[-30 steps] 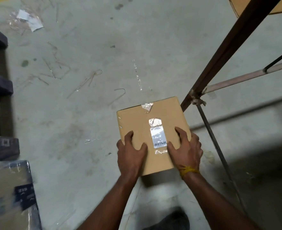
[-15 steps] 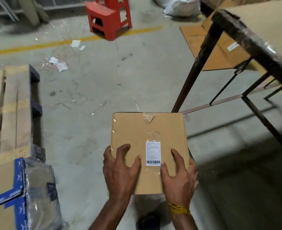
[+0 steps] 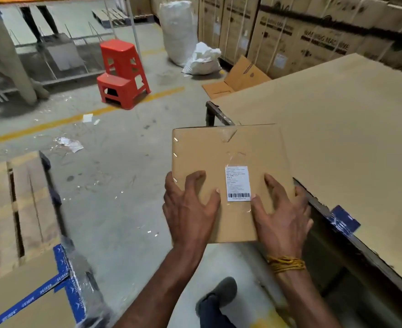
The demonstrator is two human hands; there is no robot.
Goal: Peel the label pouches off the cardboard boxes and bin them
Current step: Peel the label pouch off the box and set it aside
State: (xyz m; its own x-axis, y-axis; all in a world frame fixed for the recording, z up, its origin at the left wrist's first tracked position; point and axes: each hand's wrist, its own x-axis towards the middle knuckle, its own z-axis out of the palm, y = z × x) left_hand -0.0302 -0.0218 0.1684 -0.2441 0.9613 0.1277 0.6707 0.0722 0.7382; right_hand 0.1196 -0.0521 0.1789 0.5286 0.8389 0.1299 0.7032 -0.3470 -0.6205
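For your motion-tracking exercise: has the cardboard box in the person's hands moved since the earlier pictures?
Yes. The cardboard box has risen from beside the table's leg near the floor to the table top's level, overlapping its corner.

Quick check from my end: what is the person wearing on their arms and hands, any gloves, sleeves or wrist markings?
No gloves: both the left hand and the right hand are bare, and both forearms are uncovered with no sleeve in view. The only thing worn is a yellow-orange thread band wound several times around the right wrist. The left wrist carries nothing.
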